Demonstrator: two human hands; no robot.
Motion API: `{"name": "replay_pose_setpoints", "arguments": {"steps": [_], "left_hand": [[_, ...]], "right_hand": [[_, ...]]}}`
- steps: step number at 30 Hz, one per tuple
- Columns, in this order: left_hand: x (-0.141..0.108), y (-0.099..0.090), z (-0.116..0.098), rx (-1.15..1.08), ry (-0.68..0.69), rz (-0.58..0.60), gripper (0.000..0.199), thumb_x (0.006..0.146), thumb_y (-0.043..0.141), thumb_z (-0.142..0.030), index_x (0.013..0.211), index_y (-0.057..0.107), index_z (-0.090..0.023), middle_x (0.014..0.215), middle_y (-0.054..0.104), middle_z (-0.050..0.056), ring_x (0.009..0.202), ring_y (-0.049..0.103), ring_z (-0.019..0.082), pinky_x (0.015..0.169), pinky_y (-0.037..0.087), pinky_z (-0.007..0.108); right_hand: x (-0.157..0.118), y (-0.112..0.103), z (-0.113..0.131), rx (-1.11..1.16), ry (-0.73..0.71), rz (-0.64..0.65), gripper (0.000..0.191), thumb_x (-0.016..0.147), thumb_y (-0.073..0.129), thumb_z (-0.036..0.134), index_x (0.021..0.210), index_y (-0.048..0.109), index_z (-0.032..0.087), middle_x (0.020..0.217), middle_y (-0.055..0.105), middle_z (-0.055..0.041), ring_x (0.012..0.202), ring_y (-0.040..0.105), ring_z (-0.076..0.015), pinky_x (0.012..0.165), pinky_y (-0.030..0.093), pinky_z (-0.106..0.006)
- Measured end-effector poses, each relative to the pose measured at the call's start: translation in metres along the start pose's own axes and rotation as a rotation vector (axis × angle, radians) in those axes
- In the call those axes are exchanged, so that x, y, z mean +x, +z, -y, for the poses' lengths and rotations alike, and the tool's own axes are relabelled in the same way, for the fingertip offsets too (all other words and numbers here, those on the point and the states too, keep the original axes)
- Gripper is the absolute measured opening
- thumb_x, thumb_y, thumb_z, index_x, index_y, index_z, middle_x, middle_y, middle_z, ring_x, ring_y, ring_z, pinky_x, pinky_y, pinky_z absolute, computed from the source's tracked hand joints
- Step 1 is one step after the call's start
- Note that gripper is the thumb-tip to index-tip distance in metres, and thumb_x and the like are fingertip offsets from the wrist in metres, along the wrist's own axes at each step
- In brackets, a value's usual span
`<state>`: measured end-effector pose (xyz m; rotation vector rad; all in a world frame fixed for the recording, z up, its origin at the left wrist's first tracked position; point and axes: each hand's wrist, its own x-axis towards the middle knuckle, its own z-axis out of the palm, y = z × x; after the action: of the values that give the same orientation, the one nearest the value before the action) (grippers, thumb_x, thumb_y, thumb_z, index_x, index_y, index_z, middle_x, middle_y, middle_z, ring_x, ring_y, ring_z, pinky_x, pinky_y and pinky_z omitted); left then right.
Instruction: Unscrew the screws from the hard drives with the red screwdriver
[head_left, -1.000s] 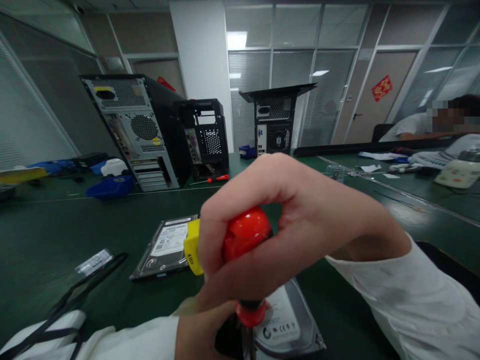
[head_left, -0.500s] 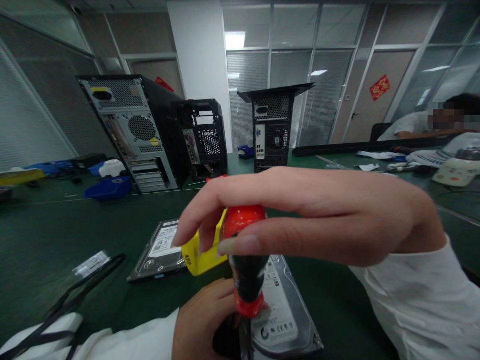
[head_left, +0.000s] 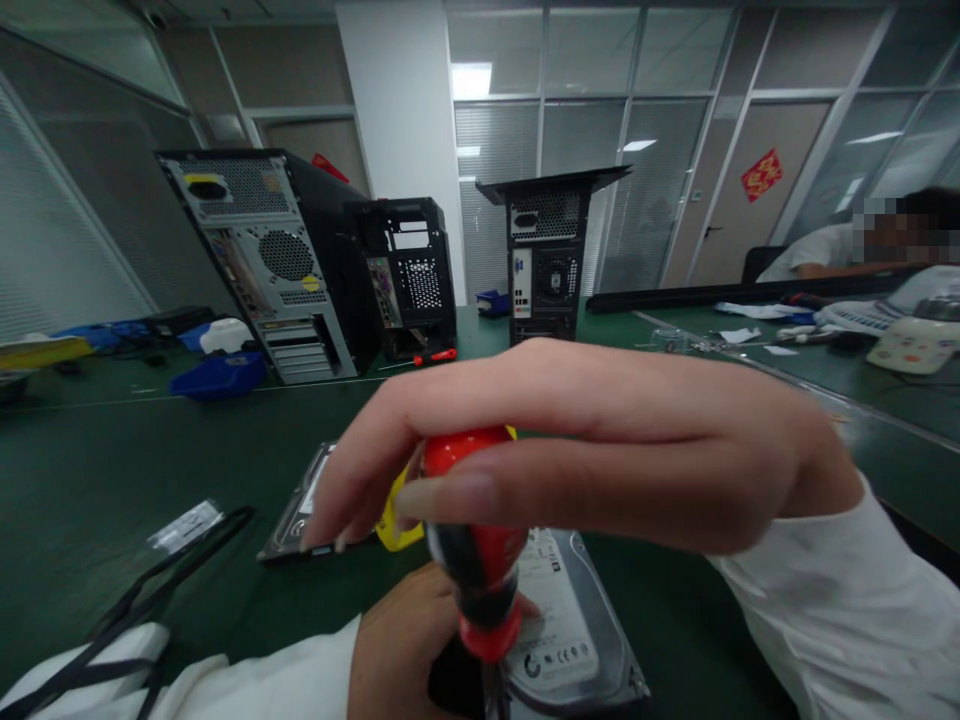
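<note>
While right grip (head_left: pixel 577 440) loosely pinches screwdriver (head_left: pixel 476 575) | left grip (head_left: pixel 409 640) unclear, on hard drive (head_left: pixel 566 625) | green table (head_left: pixel 112 450) | glass-partitioned room (head_left: pixel 499 150)

The right hand (head_left: pixel 577 445) grips the red-and-black handle of an upright screwdriver (head_left: pixel 480 560) above a green table (head_left: pixel 187 460), as the left hand (head_left: pixel 405 640) rests at a hard drive (head_left: pixel 562 620). A second hard drive (head_left: pixel 289 525) lies partly hidden behind the fingers; three computer cases (head_left: pixel 300 260) stand beyond, and a person in white (head_left: pixel 825 245) sits at far right.
</note>
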<state>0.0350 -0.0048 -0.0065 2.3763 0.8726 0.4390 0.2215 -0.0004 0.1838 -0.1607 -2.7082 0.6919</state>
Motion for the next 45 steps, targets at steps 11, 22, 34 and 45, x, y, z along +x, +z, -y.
{"name": "replay_pose_setpoints", "arguments": {"steps": [11, 22, 34, 45], "left_hand": [[0.0, -0.002, -0.003, -0.045, -0.035, 0.053, 0.066, 0.054, 0.082, -0.029, 0.114, 0.055, -0.03, 0.114, 0.057, 0.002, 0.105, 0.054, 0.026, 0.092, 0.044, 0.035], [-0.003, 0.0, -0.003, -0.02, -0.09, 0.034, 0.069, 0.051, 0.083, -0.026, 0.114, 0.055, -0.031, 0.114, 0.058, 0.001, 0.102, 0.054, 0.024, 0.094, 0.041, 0.035], [0.001, 0.001, -0.007, -0.052, -0.04, 0.003, 0.069, 0.049, 0.085, -0.022, 0.111, 0.057, -0.031, 0.105, 0.057, 0.0, 0.09, 0.054, 0.021, 0.091, 0.042, 0.033], [-0.001, 0.003, 0.004, -0.001, 0.094, -0.011, 0.065, 0.057, 0.082, -0.034, 0.116, 0.053, -0.028, 0.114, 0.055, 0.004, 0.1, 0.054, 0.026, 0.09, 0.045, 0.036]], "right_hand": [[-0.003, 0.002, -0.012, -0.07, 0.042, -0.074, 0.05, 0.089, 0.024, 0.046, 0.073, 0.063, 0.019, 0.078, 0.062, 0.0006, 0.074, 0.055, -0.0056, 0.066, 0.043, -0.012], [-0.001, 0.002, -0.013, -0.001, -0.028, -0.08, 0.057, 0.09, 0.018, 0.043, 0.078, 0.068, 0.018, 0.096, 0.062, 0.0009, 0.087, 0.056, -0.0026, 0.07, 0.041, -0.009], [-0.001, 0.009, -0.032, -0.125, -0.051, -0.18, 0.03, 0.091, 0.038, 0.024, 0.074, 0.058, 0.01, 0.07, 0.055, 0.0056, 0.069, 0.052, -0.0009, 0.065, 0.041, -0.008], [0.003, 0.004, -0.009, 0.533, -0.039, -0.006, 0.07, 0.087, 0.0, 0.03, 0.058, 0.062, 0.014, 0.072, 0.064, 0.0038, 0.097, 0.058, -0.0068, 0.081, 0.046, -0.021]]}}
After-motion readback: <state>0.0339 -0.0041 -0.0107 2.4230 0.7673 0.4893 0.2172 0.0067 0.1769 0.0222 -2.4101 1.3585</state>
